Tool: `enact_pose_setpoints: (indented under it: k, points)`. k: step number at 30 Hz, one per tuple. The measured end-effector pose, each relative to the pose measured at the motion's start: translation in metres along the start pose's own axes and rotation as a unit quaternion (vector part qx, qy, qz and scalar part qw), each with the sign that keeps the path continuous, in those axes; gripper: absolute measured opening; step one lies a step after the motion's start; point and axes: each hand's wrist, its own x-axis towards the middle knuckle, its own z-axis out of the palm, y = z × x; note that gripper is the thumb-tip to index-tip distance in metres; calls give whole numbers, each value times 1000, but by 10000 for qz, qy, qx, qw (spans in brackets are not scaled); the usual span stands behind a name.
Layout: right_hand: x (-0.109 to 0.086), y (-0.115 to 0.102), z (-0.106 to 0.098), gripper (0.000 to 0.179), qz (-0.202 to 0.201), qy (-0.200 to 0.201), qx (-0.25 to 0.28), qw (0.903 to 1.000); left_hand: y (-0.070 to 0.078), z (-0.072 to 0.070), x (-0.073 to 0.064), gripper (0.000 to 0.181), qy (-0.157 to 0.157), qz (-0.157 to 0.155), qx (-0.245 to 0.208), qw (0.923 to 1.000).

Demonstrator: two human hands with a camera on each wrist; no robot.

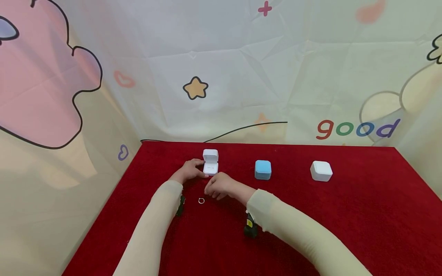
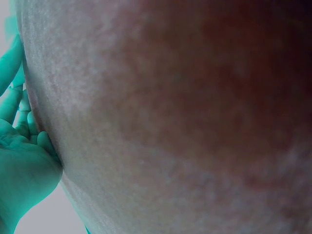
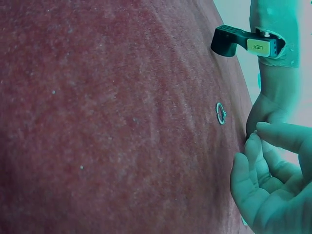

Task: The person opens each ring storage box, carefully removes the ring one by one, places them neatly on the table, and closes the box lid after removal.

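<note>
An upright white ring box (image 1: 210, 168), its lid raised, stands at the far left of the red cloth. My left hand (image 1: 190, 170) holds it from the left, with the thumb at its front corner and the fingers at its far left side. My right hand (image 1: 221, 185) is just in front of the box, fingers loosely bent, thumb tip close to the index tip in the right wrist view; nothing shows between them. A silver ring (image 1: 201, 200) lies on the cloth, nearer than both hands. The left wrist view mostly shows cloth, with the left hand (image 2: 27, 161) at its edge.
A closed light blue box (image 1: 263, 170) stands right of the hands, and a closed white box (image 1: 321, 171) farther right. The red cloth (image 1: 362, 214) covers the table. Behind it hangs a printed curtain (image 1: 241, 84). A dark wrist camera (image 1: 250, 227) hangs under the right sleeve.
</note>
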Motion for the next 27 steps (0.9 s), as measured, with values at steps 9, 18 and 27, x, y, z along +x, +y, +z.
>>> enact_pose_setpoints:
  k: [9,18,27]
  points:
    - [-9,-5,-5,18,-51,-21,-18,10000,-1,0,1,67,-18,-112,-161,9998]
    - [-12,-1,-6,17,-98,144,-82,9998,0,1,0,67,-14,-213,-222,9995]
    - [-16,-2,-13,19,-150,265,-107,9995,0,0,-1,67,-1,-190,-234,9995]
